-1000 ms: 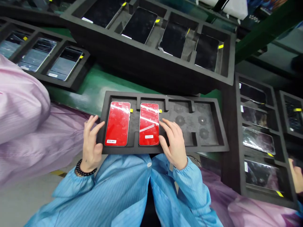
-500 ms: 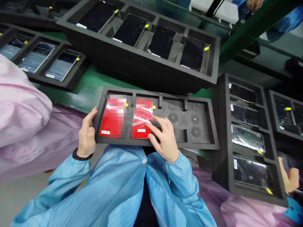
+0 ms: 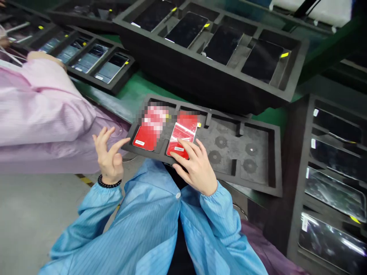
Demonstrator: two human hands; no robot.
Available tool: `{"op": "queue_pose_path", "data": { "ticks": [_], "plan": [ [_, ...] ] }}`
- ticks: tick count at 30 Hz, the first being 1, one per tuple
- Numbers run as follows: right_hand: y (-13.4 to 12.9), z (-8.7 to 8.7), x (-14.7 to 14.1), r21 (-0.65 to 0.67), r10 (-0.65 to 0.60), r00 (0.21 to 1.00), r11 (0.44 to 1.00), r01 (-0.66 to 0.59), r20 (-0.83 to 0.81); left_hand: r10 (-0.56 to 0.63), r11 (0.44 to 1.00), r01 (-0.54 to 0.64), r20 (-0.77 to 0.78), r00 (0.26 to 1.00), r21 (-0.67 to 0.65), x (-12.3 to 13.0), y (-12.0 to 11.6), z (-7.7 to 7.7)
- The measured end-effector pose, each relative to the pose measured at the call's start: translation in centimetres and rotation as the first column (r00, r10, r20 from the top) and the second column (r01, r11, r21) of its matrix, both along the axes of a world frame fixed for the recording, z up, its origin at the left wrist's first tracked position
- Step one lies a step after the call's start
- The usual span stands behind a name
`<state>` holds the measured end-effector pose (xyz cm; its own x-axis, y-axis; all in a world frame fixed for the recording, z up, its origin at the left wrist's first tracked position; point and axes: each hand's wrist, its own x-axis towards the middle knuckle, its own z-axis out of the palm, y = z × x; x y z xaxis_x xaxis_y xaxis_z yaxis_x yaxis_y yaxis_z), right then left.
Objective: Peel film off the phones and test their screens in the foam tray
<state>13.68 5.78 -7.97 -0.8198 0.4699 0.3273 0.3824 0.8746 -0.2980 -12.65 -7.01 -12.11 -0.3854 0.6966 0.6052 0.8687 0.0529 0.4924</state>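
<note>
A black foam tray (image 3: 275, 160) lies at a slant in front of me. In its leftmost slot rests a red phone-sized panel (image 3: 145, 137) with a white label, its upper part blurred out. A second red panel (image 3: 183, 131), glossy and with a yellow tab, sits in the slot beside it. My right hand (image 3: 197, 166) lies over this panel's lower end with fingers stretched out, closed around nothing. Off the tray's left corner, my left hand (image 3: 110, 156) has its fingers spread. Its index fingertip is at the tray edge; whether it touches I cannot tell.
A tall stack of foam trays (image 3: 200, 76) with dark screens stands behind. Another filled tray (image 3: 298, 152) is at the right, and a lower tray (image 3: 116, 82) at the back left. A co-worker's pink sleeve (image 3: 46, 103) reaches in from the left.
My left hand has loosened from the tray's left side and spread its fingers. The tray now slants more in view. My right hand has moved further over the second red panel.
</note>
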Motion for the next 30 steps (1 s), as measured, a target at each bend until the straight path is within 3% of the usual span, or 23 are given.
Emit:
{"op": "queue_pose_path", "data": {
  "ticks": [5,10,16,22,27,30],
  "plan": [
    [-0.1,-0.1,-0.3,0.014,0.002,1.000,1.000,-0.003,0.024,-0.003,0.994,0.000,-0.029,1.000,-0.109,1.0,-0.9,-0.1],
    [-0.2,-0.3,-0.4,0.037,-0.071,0.997,0.997,0.071,-0.015,-0.048,0.977,0.037,-0.052,0.997,-0.208,0.7,-1.1,-0.2],
    [-0.1,-0.1,-0.4,0.043,0.026,0.998,0.999,-0.029,0.061,-0.115,0.946,0.087,-0.071,0.991,-0.313,-1.0,-0.4,0.4],
    [-0.1,0.0,-0.4,-0.002,0.012,0.996,1.000,-0.012,0.087,-0.141,0.976,0.126,-0.075,0.987,-0.177,-1.8,-0.2,0.8],
    [-0.1,0.0,-0.4,0.005,0.039,0.990,0.999,-0.040,0.135,-0.251,0.934,0.225,-0.059,0.966,-0.279,-3.0,0.0,0.3],
    [-0.1,0.1,-0.4,-0.028,0.013,0.993,1.000,-0.010,0.119,-0.258,0.946,0.240,-0.060,0.964,-0.218,-3.7,0.3,0.2]
  ]
}}
